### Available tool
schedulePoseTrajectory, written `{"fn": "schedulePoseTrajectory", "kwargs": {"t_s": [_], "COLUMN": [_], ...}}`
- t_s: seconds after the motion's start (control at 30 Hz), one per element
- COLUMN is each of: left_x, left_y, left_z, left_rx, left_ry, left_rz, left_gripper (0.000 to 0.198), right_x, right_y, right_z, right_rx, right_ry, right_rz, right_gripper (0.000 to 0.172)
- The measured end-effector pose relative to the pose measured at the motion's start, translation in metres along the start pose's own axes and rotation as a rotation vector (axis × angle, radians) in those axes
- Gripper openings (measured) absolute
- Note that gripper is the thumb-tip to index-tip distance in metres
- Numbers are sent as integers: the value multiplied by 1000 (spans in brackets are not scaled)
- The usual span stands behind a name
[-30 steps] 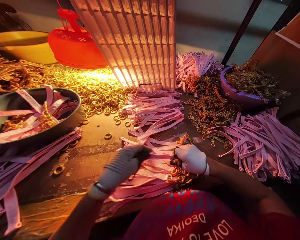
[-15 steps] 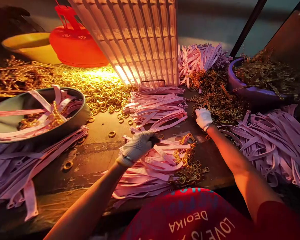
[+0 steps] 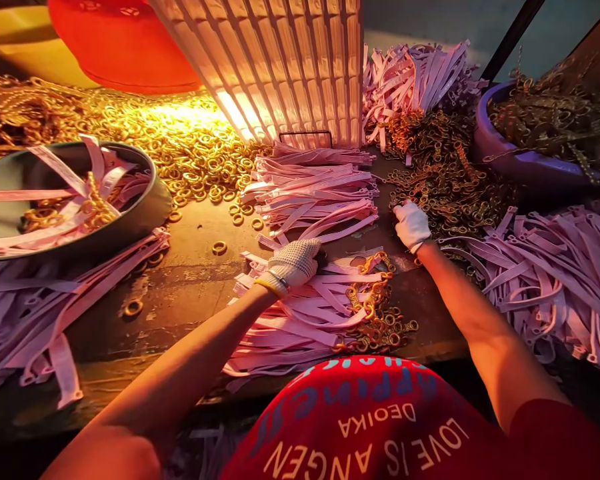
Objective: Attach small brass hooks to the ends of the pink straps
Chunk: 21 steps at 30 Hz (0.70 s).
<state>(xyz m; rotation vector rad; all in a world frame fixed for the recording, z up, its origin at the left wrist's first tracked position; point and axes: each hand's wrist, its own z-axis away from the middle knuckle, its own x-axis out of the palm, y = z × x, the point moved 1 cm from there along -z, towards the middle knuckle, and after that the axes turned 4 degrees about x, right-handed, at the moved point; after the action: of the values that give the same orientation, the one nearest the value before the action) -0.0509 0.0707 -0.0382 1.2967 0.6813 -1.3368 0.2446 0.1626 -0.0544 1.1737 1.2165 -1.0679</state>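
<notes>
1. Far left, we log a green bowl (image 3: 156, 203) holding pink straps and gold-coloured chain, tilted over a spread of pink straps (image 3: 17, 320). A yellow tub (image 3: 35, 63) stands behind.
2. Next, under a red plastic lampshade (image 3: 130, 47), bright light falls on a broad heap of gold-coloured rings (image 3: 205, 160). Two loose rings lie nearer us on the brown worktop (image 3: 185, 240).
3. Centre: a ribbed translucent panel (image 3: 280, 73) stands upright, a stack of pink straps (image 3: 315, 190) laid crosswise before it.
4. Our left hand (image 3: 294, 263), in a knitted glove, rests over the far part of a nearer strap bundle (image 3: 290, 333). Its fingers bend downward out of sight; we cannot tell what, if anything, they grip.
5. Gold-coloured link chains (image 3: 377, 323) lie at that bundle's right end.
6. Our right hand (image 3: 412, 225), gloved in white, reaches to the near left edge of a dark gold chain heap (image 3: 450, 180). Its fingers are drawn in narrow; we cannot tell whether they hold a chain.
7. Far right: a purple basin (image 3: 495, 143) heaped with chains, another pile of pink straps (image 3: 555, 280) just below it.
</notes>
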Motion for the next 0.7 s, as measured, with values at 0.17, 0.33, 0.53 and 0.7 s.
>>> {"fn": "schedulePoseTrajectory", "kwargs": {"t_s": [0.17,0.33,0.53,0.7], "left_x": [2,-1,-12,-19], "left_y": [-1,-1,-13,-23], "left_z": [-1,3,21,42], "left_rx": [19,32,-137,-435], "left_ry": [19,58,110,59], "left_rz": [42,182,1418,2196], "left_gripper": [19,16,13,25], "right_x": [0,-16,-23,-24], "right_y": [2,-2,-44,-106], "right_z": [5,16,56,60], "right_rx": [-22,-29,-351,-547], "right_ry": [-15,157,116,-95], "right_rz": [-7,-135,-811,-605], "right_gripper": [41,33,31,32]}}
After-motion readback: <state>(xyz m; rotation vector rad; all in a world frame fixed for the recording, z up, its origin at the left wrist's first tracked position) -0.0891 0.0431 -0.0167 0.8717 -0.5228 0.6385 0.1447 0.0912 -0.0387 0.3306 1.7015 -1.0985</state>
